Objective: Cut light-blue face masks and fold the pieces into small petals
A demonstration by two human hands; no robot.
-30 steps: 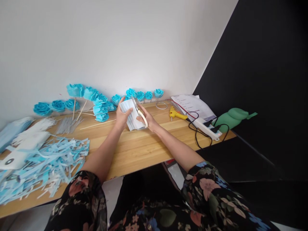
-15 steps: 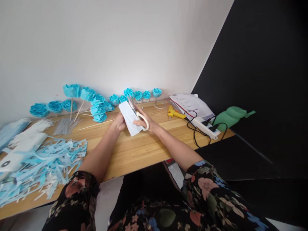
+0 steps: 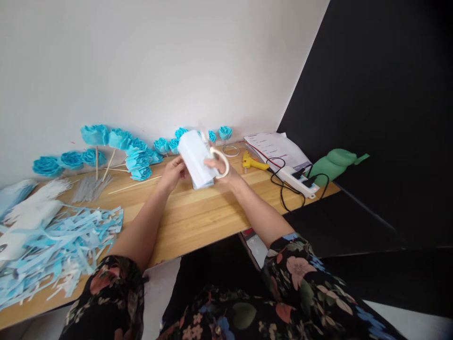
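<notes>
Since the long pale-wood tabletop [image 3: 198, 222] leaves a decent stretch of wood along its front edge at six o'clock, there's elbow room, though that big tangle of light-blue and white strips [image 3: 71, 245] hogs eight o'clock near the edge. Rectangular whitish-blue paper stack [image 3: 194, 158] is held up at clock centre. Left hand [image 3: 173, 174] has bent fingers by its lower-left edge, can't tell if gripping. Right hand [image 3: 220, 165] grips cream-handled scissors [image 3: 227, 164], thumb over the paper. Yellow glue gun [image 3: 254, 161] sits at three.

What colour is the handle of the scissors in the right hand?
The scissors handle is cream or off-white, seen best in the head view.
</notes>
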